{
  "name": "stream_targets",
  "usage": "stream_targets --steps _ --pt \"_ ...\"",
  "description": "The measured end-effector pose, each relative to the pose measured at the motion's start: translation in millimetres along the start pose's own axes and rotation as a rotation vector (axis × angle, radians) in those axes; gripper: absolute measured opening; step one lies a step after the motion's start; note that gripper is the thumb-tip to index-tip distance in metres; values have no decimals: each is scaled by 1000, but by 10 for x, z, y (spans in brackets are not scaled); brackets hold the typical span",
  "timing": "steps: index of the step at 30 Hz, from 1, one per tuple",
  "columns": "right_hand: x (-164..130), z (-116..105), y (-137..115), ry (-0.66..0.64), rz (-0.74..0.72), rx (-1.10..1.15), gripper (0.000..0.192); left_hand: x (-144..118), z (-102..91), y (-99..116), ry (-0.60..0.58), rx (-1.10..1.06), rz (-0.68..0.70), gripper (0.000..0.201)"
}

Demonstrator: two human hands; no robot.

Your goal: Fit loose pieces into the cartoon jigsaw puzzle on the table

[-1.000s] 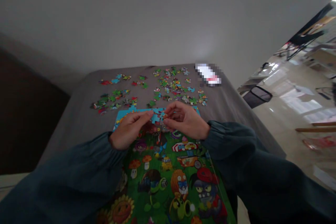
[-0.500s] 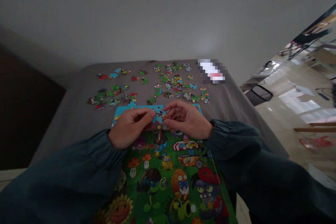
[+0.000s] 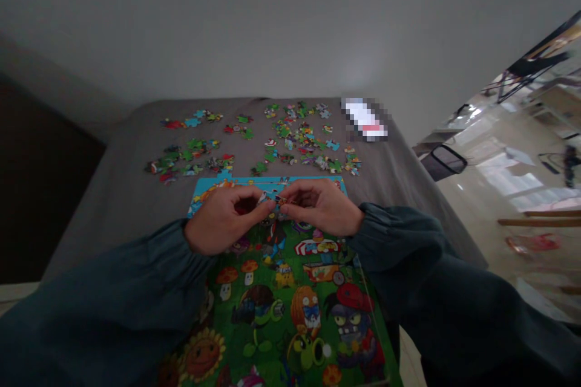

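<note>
A partly assembled cartoon jigsaw puzzle [image 3: 290,308] with green plants and a blue upper strip lies on the grey table [image 3: 127,205] in front of me. My left hand [image 3: 224,217] and my right hand [image 3: 320,208] meet over its upper part, fingertips together. Both pinch a small puzzle piece [image 3: 278,198] between them, just above the blue strip. Dark sleeves cover both forearms.
Several loose puzzle pieces [image 3: 299,139] lie scattered at the far middle and right of the table, another group of loose pieces [image 3: 190,154] at the far left. A blurred white object [image 3: 365,120] sits at the far right corner. A bright floor with furniture lies to the right.
My hands have drawn closer together and the fingertips now meet on the small piece. The view has tilted slightly, so the table sits a little higher.
</note>
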State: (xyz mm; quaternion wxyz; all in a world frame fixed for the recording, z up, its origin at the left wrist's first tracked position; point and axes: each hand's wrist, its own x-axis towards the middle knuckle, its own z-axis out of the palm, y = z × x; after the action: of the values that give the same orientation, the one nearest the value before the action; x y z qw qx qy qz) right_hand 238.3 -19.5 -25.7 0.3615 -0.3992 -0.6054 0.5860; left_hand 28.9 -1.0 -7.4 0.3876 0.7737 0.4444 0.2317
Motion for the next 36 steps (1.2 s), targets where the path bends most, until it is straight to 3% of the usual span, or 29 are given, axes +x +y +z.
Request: stream_targets --steps 10,15,18,22,31,34,36 --pt "-28 12 -1 14 -110 -120 17 -31 17 -29 49 65 73 38" --pt "-35 -41 -1 4 -305 -419 13 -38 -9 -67 56 185 112 39" --pt "-33 -73 -24 -10 -412 -542 11 -32 -22 -83 57 272 205 40" --pt "-30 -78 -47 -8 -417 -566 10 -28 -26 -75 88 280 310 34" --pt "-39 -33 -65 12 -463 -606 11 -87 1 -45 198 232 312 28" --pt "-38 -104 -121 19 -520 -636 18 -107 -20 -53 204 249 303 29" --pt "-10 -226 -127 99 -538 -716 21 -111 -29 -57 193 253 328 28"
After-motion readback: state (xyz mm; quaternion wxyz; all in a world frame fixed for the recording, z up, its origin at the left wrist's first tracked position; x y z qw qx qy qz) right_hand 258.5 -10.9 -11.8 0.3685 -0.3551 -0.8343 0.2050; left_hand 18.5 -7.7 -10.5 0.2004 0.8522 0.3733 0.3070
